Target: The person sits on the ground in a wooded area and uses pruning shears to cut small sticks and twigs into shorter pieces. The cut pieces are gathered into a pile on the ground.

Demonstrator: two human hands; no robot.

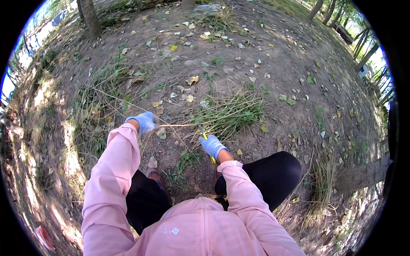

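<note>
My left hand [145, 122], in a light blue glove, is closed on a thin pale stalk [176, 125] held roughly level above the soil. The stalk runs right from my fist to the tip of a hand tool. My right hand [212, 146], gloved alike, grips that yellow-handled tool [204, 135]. Its narrow dark metal end points up and away from me and meets or overlaps the stalk; the exact tool type is unclear. Just beyond my right hand lies a heap of cut green grass and dry stems [233, 112].
More loose grass [99, 96] lies to the left, and a small tuft [188, 160] sits between my feet. A tree trunk [90, 19] rises at the upper left. A wooden log or trunk [362, 174] is at the right. Fallen leaves [192, 80] dot the bare soil.
</note>
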